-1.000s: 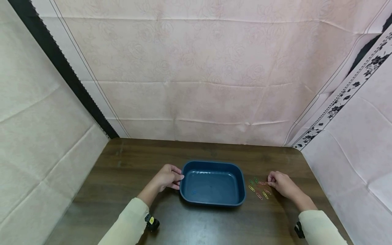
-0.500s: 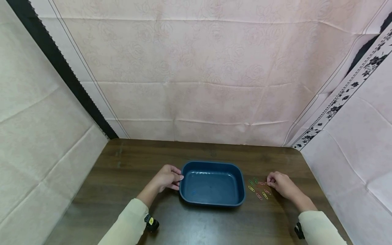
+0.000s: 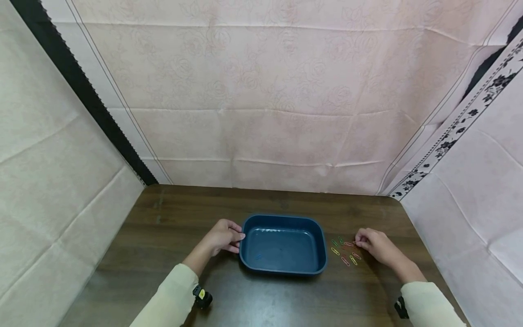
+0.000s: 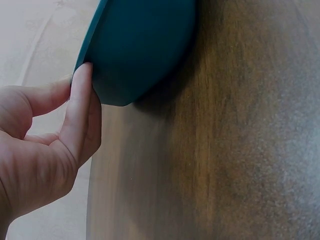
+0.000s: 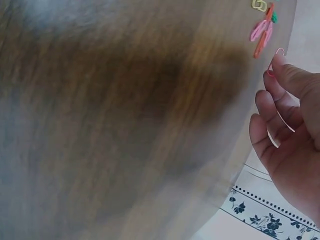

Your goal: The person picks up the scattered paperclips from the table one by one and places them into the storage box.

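Observation:
My left hand (image 3: 224, 237) pinches the left rim of a dark blue rectangular dish (image 3: 286, 254), thumb on one side of the wall and fingers on the other, as the left wrist view shows. A small blue thing (image 3: 258, 257) lies inside the dish near its front left corner. Right of the dish, my right hand (image 3: 375, 247) pinches a pinkish-red paper clip (image 5: 270, 73) between thumb and index finger. Its other fingers curve loosely below. Beside those fingertips lie several loose paper clips, among them a yellow clip (image 3: 335, 251), a green clip (image 3: 341, 240) and a pink clip (image 3: 345, 261).
The dish and clips are on a dark brown wooden table (image 3: 171, 254). Pale patterned cloth (image 3: 261, 91) hangs behind the far edge, and more cloth stands along both sides. A small black device is strapped at each sleeve cuff.
My right hand has shifted very slightly to the left over the clips. The left hand and the dish stay where they were.

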Tool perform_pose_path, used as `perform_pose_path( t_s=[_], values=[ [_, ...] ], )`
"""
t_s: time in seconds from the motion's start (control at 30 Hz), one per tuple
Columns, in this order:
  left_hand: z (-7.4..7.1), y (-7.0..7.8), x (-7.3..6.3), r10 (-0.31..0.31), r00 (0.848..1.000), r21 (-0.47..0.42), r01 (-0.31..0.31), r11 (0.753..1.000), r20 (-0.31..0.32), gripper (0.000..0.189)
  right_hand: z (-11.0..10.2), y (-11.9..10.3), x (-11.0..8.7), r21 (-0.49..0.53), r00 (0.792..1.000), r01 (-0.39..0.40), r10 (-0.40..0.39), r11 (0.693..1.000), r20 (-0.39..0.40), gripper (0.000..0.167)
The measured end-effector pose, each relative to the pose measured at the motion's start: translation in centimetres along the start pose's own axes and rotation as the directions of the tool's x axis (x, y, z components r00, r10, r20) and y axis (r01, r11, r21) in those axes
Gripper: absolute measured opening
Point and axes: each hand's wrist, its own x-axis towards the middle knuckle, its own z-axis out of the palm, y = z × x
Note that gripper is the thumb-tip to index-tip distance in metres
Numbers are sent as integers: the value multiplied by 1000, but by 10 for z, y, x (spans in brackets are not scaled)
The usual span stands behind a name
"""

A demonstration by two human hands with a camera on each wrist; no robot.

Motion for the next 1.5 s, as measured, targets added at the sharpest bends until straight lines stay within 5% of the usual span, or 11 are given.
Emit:
perform_pose_path(
  t_s=[0.73, 1.17, 1.5],
  values=[
    [-1, 0, 1, 2, 1000, 2, -2, 1000, -1, 27, -19, -37, 18, 88, 993, 115, -117, 989, 13, 8],
    [-1, 1, -1, -6, 1000, 12, 6, 1000, -1, 26, -24, -64, 29, 72, 958, 284, -281, 956, -52, 6],
    [-1, 1, -1, -7, 1000, 10, 7, 1000, 2, 25, -34, -91, 37, 63, 955, 295, -297, 954, 29, 11]
  ],
)
